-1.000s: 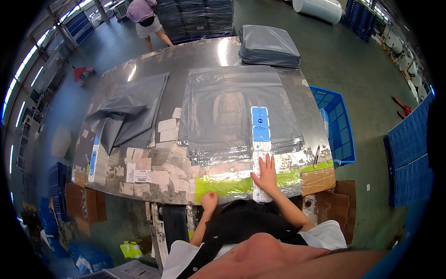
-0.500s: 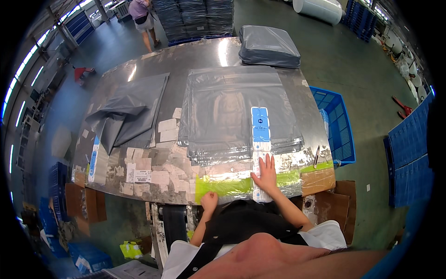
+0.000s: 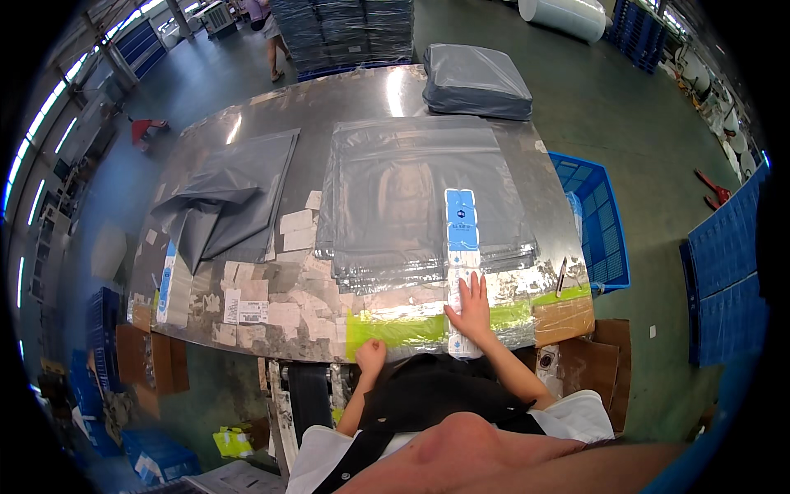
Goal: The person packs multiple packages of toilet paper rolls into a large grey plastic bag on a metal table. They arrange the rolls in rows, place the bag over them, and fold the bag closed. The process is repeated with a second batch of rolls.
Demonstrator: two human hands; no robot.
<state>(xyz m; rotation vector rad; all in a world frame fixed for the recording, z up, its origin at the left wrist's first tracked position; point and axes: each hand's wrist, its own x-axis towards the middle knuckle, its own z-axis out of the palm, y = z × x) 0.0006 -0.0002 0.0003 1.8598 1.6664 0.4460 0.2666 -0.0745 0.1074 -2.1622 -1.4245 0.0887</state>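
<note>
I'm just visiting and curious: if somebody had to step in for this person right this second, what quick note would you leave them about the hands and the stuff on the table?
Right hand: flat, fingers spread, pressing on the long blue-and-white package at the near table edge.
Left hand: closed, resting at the table edge on the yellow-green tape strip; whether it holds anything cannot be seen.
The package lies lengthwise across the stack of clear plastic bags on the metal table.
Grey bags lie to the left, a wrapped grey bundle at the far side.
Done: package laid on the stack. Left: it is not in any bag yet.
</note>
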